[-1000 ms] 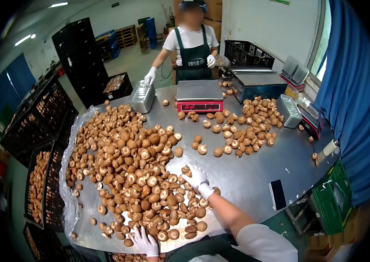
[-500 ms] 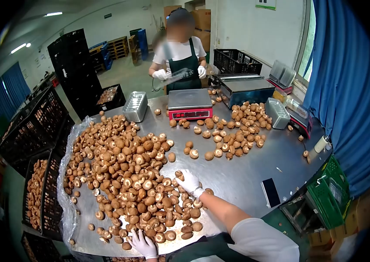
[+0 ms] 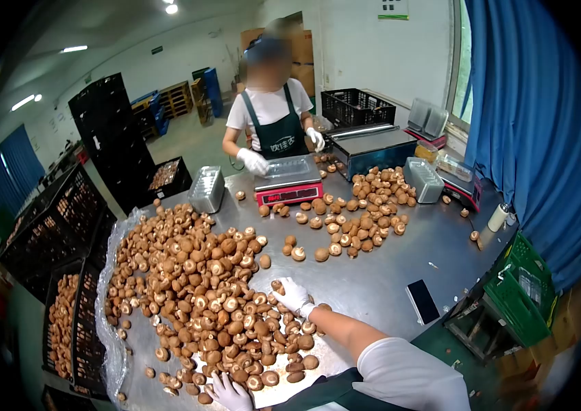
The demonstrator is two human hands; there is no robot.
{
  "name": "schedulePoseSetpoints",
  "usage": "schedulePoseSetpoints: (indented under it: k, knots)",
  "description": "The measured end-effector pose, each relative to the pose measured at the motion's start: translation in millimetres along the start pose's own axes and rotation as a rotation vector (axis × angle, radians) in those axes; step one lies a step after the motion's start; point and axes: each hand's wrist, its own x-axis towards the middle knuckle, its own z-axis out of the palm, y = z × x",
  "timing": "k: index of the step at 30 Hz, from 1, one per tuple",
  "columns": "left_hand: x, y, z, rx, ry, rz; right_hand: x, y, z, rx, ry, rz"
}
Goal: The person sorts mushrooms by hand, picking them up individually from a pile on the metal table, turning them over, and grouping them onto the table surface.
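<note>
1. Gripping a mushroom, the fingers of my right hand curl round it at the right edge of the big heap.
2. My left hand is at the desk's near edge, fingers open and touching mushrooms; I can't tell if they hold any.
3. The heap crowds the space ahead of my left hand; crinkled plastic edges the desk to the left, with black crates beyond.
4. Across from me, a person has a gloved hand at a clear tray on the red scale; stacked trays stand just left of it.
5. Over right, a smaller group of mushrooms lies between the scale and another tray stack.
6. Well right of my right hand, a phone lies near the desk's edge.
</note>
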Motion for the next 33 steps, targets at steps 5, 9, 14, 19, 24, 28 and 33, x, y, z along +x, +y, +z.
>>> schedulePoseSetpoints:
  k: [5,9,14,19,24,28,33]
  knots:
    - [16.2,36.4,-64.7,-0.159,-0.187,-0.055,-2.3,-6.5,-10.3,0.038,-0.012,0.009]
    - [-1.4,-1.6,-3.6,0.136,-0.056,0.054,-1.3,-7.4,-10.4,0.015,-0.028,0.033]
    - [-4.3,-20.5,15.7,0.035,-0.085,0.043,-1.8,-8.5,-12.2,0.029,-0.031,0.031]
    - [-9.7,-17.4,18.8,-0.013,-0.100,0.017,-1.4,-7.3,-9.8,0.046,0.013,-0.016]
    - [-6.8,-15.7,20.9,-0.017,-0.108,0.022,0.4,-1.3,-3.1,0.009,0.058,-0.041]
    - [-1.3,-13.4,23.6,-0.027,-0.107,0.029,-0.1,-3.8,-5.1,-0.002,0.014,-0.008]
    - [3.5,-12.2,27.1,-0.037,-0.101,0.020,-1.7,-4.4,-5.9,0.006,0.029,-0.008]
